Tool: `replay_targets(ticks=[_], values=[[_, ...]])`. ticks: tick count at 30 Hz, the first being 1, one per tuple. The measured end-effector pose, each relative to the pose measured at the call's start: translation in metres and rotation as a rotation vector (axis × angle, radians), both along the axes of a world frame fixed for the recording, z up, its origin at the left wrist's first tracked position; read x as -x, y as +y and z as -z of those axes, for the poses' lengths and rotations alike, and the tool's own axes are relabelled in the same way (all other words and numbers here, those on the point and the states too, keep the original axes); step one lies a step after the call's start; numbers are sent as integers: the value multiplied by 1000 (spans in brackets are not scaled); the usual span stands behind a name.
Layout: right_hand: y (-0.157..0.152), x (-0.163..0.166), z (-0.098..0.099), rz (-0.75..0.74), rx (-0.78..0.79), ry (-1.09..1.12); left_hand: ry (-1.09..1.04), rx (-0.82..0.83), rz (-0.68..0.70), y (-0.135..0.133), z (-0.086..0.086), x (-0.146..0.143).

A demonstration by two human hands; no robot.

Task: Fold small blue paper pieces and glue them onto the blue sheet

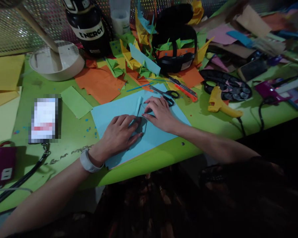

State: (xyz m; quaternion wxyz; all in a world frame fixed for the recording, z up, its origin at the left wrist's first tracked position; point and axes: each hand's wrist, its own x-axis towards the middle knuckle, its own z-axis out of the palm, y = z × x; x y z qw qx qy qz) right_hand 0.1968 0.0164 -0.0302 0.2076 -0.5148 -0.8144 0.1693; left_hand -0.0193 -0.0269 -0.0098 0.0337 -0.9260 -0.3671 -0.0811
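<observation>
A small strip of folded light-blue paper [138, 106] lies on a stack of blue sheets [161, 134], its upper end sticking up between my hands. My left hand [121, 132], with a white band on the wrist, presses and grips its lower part with bent fingers. On the other side, the thumb and forefinger of my right hand [159, 112] are drawn together at the paper's edge. Fingers hide most of the folded piece. Just beyond my right hand, scissors [172, 95] with dark handles lie on the blue sheets.
An orange cutter knife [186, 91] and a yellow glue gun [222, 103] lie to the right. Behind are orange sheets [101, 82], folded paper shapes [129, 58] and a black bottle [88, 29]. At left stand a phone [44, 119] and a white lamp base [57, 62].
</observation>
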Motion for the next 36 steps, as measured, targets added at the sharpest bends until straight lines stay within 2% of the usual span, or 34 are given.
replay_targets(ticks=[4,8,10,13,14,16,25,31,36], values=[[5,-4,2,-24,24,75,13,8,-4,-1,-2,-1],[13,-8,-11,43,42,267,20,12,-6,-2,-2,0],[17,-8,-23,52,207,265,25,16,-4,-2,-1,0],[24,-3,-38,-29,633,132,30,23,-14,-2,0,0],[26,-1,-41,-44,733,105,33,25,-19,-2,0,0],[32,3,-44,-49,826,105,43,27,-30,-2,-1,-1],[46,-2,-39,-55,992,122,75,32,-17,-1,-5,0],[46,-8,-44,-69,1010,107,61,12,-15,-1,-2,1],[44,-5,-47,-70,942,12,58,20,-22,-4,-2,1]])
